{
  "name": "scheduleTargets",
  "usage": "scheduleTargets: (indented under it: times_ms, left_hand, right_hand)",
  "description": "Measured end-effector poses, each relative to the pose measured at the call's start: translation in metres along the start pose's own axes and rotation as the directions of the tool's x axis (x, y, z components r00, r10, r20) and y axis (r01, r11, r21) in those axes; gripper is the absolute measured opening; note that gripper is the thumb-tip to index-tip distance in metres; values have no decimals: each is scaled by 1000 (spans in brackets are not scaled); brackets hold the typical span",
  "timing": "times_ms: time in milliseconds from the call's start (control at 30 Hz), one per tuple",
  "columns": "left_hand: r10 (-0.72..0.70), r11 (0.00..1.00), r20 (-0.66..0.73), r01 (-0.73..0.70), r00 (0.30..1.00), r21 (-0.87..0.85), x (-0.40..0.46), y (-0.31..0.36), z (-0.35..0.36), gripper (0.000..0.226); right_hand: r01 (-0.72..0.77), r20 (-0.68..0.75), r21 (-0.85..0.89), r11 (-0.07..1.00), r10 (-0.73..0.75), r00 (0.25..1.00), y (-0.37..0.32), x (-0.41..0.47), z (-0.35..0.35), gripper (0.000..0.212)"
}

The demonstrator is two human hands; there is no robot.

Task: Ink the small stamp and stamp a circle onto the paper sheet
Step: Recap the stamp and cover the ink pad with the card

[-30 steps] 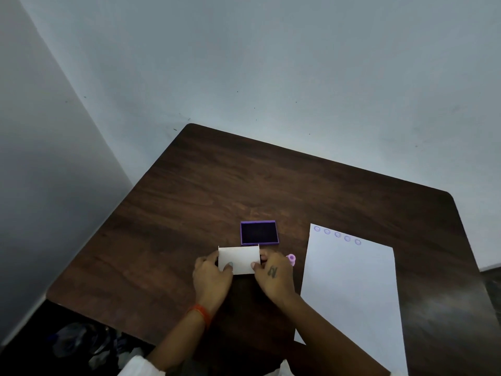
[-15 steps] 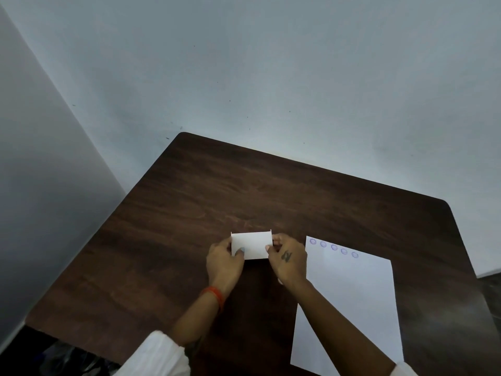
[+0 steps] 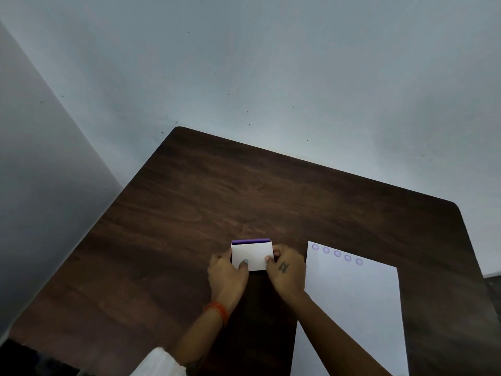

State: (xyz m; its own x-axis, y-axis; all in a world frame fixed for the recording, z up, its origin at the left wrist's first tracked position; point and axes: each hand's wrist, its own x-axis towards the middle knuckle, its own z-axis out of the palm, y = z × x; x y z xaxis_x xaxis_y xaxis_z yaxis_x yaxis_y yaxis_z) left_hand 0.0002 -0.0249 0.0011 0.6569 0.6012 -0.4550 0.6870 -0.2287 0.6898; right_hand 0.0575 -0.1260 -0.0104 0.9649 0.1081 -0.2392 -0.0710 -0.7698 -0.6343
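Since a moment ago the white lid [image 3: 251, 256] has dropped onto the purple ink pad [image 3: 250, 241], which I pinch at both short ends with my left hand [image 3: 227, 275] and right hand [image 3: 287, 270]; light, rigid and slick, it sits left of the paper sheet [image 3: 352, 308], the stamp unseen.

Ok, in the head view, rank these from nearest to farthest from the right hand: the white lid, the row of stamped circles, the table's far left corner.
1. White lid: held by the right hand at its right edge.
2. Stamped circles: right of the hand, along the paper sheet's top edge.
3. Table's far left corner: far ahead, leftward.
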Motion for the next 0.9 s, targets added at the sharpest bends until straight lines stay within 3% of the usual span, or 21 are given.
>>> scheduleTargets:
  times_ms: [900]
  left_hand:
    - [46,998,-22,-45,999,52,6,-2,2,49]
  right_hand:
    - [-84,-38,19,996,84,996,-2,4,1,25]
